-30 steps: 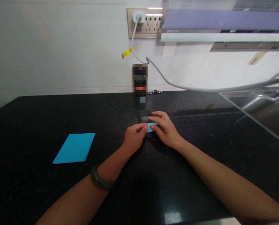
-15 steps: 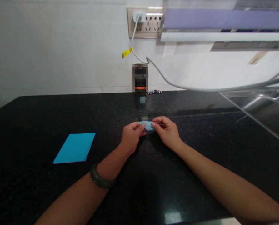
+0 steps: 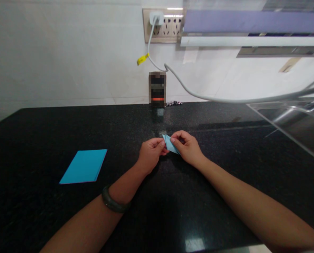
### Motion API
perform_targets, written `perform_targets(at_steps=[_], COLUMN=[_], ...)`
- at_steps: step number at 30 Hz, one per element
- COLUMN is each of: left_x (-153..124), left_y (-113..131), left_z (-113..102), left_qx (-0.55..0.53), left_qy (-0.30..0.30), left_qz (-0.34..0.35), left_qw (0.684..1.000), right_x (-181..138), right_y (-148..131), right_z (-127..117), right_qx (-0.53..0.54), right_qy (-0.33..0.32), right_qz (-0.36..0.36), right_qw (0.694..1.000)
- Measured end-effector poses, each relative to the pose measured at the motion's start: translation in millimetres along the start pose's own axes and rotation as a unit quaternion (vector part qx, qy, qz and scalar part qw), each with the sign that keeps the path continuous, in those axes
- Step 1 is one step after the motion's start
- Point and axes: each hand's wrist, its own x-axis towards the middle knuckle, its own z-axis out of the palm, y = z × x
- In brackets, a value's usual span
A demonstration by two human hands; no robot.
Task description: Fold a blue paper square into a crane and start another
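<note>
A small folded piece of light blue paper (image 3: 170, 144) is held just above the black countertop (image 3: 40, 133), tilted with its far end up. My left hand (image 3: 152, 154) pinches its left end between thumb and fingers; a dark bangle sits on that wrist. My right hand (image 3: 188, 147) pinches the right side of the same piece, fingers curled around it. Both hands meet near the middle of the counter.
A stack of blue paper sheets (image 3: 84, 166) lies on the counter to the left. A small dark object (image 3: 157, 89) stands against the white wall, beneath a socket strip (image 3: 163, 26) with a white cable. A metal sink (image 3: 291, 119) lies at right.
The folded paper, pressed flat on the counter a second ago, has been lifted off it and turned so it now tilts diagonally between both pinching hands.
</note>
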Motion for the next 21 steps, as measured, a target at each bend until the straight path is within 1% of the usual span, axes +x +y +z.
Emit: perform_targets(at_steps=[4, 10, 17, 21], left_x=[-1.1, -2.1, -0.4, 0.4], left_y=[1.7, 5.2, 2.2, -1.5], left_z=[0.6, 0.8, -2.1, -2.5], left_qx=[0.019, 0.050, 0.118, 0.111], left_qy=[-0.002, 0.003, 0.013, 0.004], left_qz=[0.010, 0.021, 0.036, 0.031], left_qw=[1.000, 0.999, 0.992, 0.993], right_x=[0.0, 1.3, 0.0, -0.6], right_y=[-1.2, -0.2, -2.3, -3.9], right_z=[0.0, -0.9, -0.2, 0.3], right_qx=[0.005, -0.008, 0.004, -0.007], right_qy=[-0.015, -0.018, -0.026, -0.028], right_qz=[0.004, 0.011, -0.007, -0.015], right_qw=[1.000, 1.000, 1.000, 0.999])
